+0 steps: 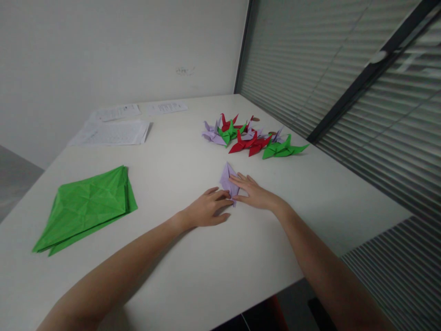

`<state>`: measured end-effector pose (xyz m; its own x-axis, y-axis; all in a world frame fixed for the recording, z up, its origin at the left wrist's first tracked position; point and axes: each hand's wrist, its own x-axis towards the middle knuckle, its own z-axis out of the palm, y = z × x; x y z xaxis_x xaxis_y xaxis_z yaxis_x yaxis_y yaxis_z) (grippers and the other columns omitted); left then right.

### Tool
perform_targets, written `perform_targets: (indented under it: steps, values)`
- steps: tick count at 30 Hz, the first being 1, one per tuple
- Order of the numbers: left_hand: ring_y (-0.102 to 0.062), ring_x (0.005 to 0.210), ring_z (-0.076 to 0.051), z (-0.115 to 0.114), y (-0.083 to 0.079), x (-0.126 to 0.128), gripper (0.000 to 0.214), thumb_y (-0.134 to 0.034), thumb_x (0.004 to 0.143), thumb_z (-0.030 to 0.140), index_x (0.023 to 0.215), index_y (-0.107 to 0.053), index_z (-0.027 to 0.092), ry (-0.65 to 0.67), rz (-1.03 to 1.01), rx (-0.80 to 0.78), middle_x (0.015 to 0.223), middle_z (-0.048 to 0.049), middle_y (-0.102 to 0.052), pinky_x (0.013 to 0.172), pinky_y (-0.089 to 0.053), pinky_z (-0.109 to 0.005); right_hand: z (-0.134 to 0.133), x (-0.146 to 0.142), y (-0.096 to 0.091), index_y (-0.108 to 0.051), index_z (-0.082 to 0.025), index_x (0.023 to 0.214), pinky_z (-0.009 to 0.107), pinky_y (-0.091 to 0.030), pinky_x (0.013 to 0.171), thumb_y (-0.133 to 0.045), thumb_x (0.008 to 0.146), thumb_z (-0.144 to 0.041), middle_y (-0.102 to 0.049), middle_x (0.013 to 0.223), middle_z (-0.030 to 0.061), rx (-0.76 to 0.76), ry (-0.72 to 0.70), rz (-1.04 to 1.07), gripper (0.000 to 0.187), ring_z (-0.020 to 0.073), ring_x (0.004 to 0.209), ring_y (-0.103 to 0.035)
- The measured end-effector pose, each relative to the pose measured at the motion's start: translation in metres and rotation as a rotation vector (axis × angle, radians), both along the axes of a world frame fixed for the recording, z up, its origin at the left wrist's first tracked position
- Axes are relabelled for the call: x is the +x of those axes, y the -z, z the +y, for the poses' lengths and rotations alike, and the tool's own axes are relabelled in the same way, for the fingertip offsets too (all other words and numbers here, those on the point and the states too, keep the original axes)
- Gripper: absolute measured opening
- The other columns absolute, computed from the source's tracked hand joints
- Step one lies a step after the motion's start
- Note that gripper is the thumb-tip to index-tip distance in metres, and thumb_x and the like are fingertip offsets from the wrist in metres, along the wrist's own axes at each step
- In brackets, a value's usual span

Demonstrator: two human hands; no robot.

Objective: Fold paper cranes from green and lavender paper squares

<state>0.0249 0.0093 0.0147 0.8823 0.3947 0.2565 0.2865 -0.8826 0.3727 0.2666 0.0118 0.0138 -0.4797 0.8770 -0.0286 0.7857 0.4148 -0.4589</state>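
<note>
Right hand (254, 190), flat and open, and left hand (208, 207), fingers loosely bent, touch folded purple paper (225, 174); paper cranes (245, 143) sit at its one o'clock.

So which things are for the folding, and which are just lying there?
In the job:
purple paper, under the right fingers
left fingers, at its near end
paper birds, likely the same kind of folding
green paper, creased, perhaps for it too

Just lying about, it seems:
printed pages at the back left
</note>
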Motion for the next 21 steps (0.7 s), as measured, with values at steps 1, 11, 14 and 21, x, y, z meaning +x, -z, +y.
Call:
perform_targets:
  steps: [1,11,14,21]
  values:
    - [-0.049,0.126,-0.023,0.0000,-0.0002,0.0001,0.043,-0.053,0.090,0.036,0.130,-0.053,0.021,-0.002,-0.004,-0.004,0.130,-0.0109,-0.055,0.116,-0.028,-0.047,-0.0001,0.0003,0.0005,-0.030,-0.029,0.150,0.060,-0.013,0.117,-0.054,0.089,-0.048,-0.029,0.156,0.0093,0.005,0.000,0.006,0.068,0.0298,0.147,-0.014]
    - [-0.047,0.128,-0.026,0.0004,0.0002,-0.0015,0.042,-0.051,0.091,0.034,0.131,-0.055,0.022,0.038,0.018,0.037,0.130,-0.0128,-0.053,0.114,-0.029,-0.051,-0.0033,-0.0008,0.0012,-0.021,-0.027,0.153,0.058,-0.013,0.118,-0.053,0.089,-0.048,-0.027,0.157,0.0113,0.004,0.018,0.007,0.074,0.0293,0.147,-0.011]
    - [-0.047,0.128,-0.026,0.0002,-0.0002,-0.0019,0.041,-0.050,0.092,0.034,0.130,-0.056,0.023,0.051,0.022,0.051,0.130,-0.0128,-0.053,0.113,-0.029,-0.052,-0.0028,-0.0001,0.0021,-0.020,-0.027,0.153,0.059,-0.014,0.117,-0.054,0.089,-0.048,-0.027,0.157,0.0116,0.014,0.019,0.008,0.075,0.0301,0.147,-0.012]
    - [-0.053,0.121,-0.023,0.0010,-0.0010,-0.0002,0.036,-0.049,0.093,0.036,0.124,-0.058,0.021,-0.061,-0.118,0.037,0.123,-0.0112,-0.060,0.109,-0.039,-0.044,-0.0066,-0.0080,-0.0031,-0.027,-0.029,0.151,0.060,-0.011,0.118,-0.053,0.089,-0.050,-0.033,0.155,0.0092,0.026,-0.017,-0.017,0.070,0.0301,0.147,-0.010]
